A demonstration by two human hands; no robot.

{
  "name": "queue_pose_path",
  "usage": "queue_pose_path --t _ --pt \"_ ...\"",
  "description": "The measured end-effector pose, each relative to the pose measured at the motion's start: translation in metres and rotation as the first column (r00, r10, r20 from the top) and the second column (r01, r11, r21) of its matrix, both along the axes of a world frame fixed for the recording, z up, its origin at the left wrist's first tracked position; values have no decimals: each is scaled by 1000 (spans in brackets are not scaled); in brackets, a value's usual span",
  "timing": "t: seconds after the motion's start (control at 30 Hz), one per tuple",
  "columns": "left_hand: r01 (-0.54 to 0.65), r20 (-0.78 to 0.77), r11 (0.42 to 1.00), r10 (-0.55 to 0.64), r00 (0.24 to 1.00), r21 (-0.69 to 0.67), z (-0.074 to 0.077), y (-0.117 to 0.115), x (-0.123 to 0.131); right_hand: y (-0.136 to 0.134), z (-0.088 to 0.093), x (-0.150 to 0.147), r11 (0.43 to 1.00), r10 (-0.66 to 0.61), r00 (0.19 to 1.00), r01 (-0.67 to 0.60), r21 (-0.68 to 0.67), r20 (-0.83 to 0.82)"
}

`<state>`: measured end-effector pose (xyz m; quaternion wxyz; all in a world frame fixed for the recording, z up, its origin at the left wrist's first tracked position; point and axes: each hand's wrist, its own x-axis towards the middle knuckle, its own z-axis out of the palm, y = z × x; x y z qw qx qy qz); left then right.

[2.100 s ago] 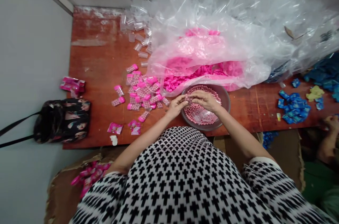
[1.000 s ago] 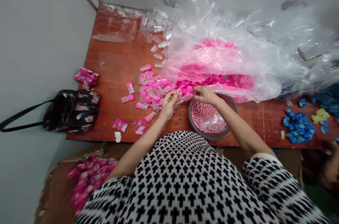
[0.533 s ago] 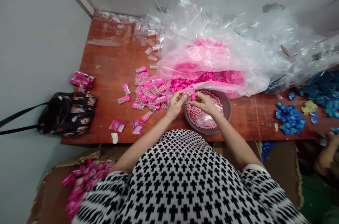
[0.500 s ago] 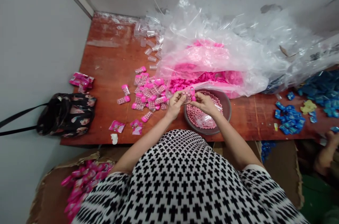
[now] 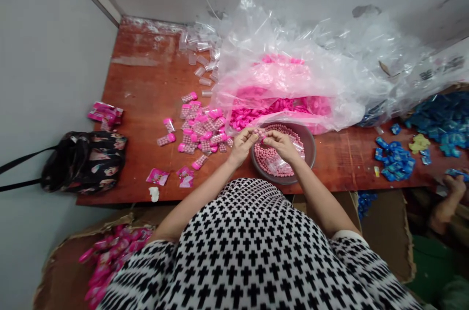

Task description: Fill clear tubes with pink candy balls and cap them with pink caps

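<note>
Between my hands, over the left rim of a grey bowl, is a small clear tube of pink beads with a pink cap. My left hand pinches its left side. The fingers of my right hand are closed at its capped end, which they partly hide. Pink beads and some clear tubes lie in the bowl. Left of it, filled tubes with pink caps form a pile. Behind the bowl an open plastic bag holds pink parts.
Empty clear tubes lie at the back. A black patterned bag and pink packets are at the left. Blue packets lie right. Another person's hand shows at the right edge. Below stands a box of pink items.
The pink cap piece that stood up above my fingers is now lower and mostly hidden by them. My hands stay together at the tube. The whole view has shifted slightly.
</note>
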<state>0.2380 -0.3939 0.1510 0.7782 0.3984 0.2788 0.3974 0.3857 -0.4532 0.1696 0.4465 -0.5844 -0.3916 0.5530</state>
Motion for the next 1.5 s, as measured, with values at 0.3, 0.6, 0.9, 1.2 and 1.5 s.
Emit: queue_pose_path --t 0.3,0.6,0.9,1.2,1.5 --pt "66 -148 997 -58 987 49 -10 -3 -2 -1 33 21 959 -119 935 21 282 333" --pt "99 -380 909 69 922 404 -5 -4 -7 3 34 12 924 -34 819 -193 330 573" --pt "143 -378 817 97 921 559 9 -2 -9 -13 27 12 879 -24 639 -353 320 769" --pt "-29 -260 995 52 964 92 -2 -6 -2 -25 31 9 985 -137 982 149 91 -133" --pt "151 -320 880 2 947 451 4 -17 -9 -31 19 6 978 -144 899 67 -197 -414"
